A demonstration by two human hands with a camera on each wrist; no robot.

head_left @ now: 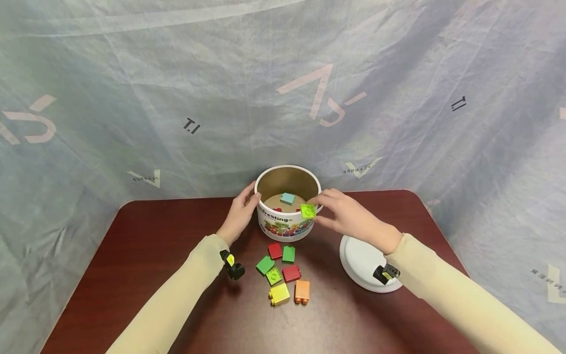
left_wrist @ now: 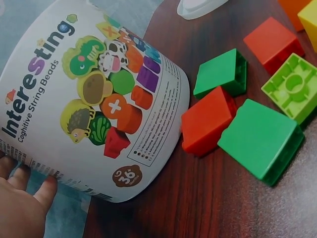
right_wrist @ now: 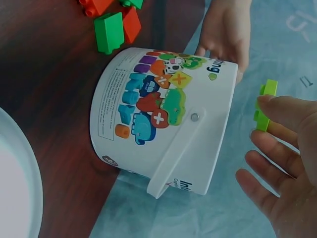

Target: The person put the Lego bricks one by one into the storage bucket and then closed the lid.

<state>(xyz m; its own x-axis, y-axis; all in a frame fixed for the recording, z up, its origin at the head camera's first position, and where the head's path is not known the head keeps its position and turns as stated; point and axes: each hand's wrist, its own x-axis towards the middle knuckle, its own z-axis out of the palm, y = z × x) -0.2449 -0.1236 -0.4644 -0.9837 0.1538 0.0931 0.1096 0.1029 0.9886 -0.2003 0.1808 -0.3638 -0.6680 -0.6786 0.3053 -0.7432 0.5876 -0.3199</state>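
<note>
A white bucket (head_left: pixel 275 231) with printed pictures stands at the back of the table, its top uncovered. My left hand (head_left: pixel 239 216) holds its left side, with the thumb at the rim. My right hand (head_left: pixel 353 219) pinches a thin lime green toy brick (head_left: pixel 308 211) between thumb and fingers, by the bucket's front right rim in the head view. In the right wrist view, that lime brick (right_wrist: pixel 267 101) is held apart from the bucket wall (right_wrist: pixel 208 148). Inside the bucket lie a light blue brick (head_left: pixel 287 198) and some red, partly hidden by the rim.
In front of the bucket lie a green brick (head_left: pixel 289 254), a red brick (head_left: pixel 291 273), a lime brick (head_left: pixel 273 276), a yellow brick (head_left: pixel 279 294), an orange brick (head_left: pixel 302 291) and others. A white lid (head_left: pixel 360 260) lies right, partly under my right forearm. A grey cloth (head_left: pixel 247 98) hangs behind.
</note>
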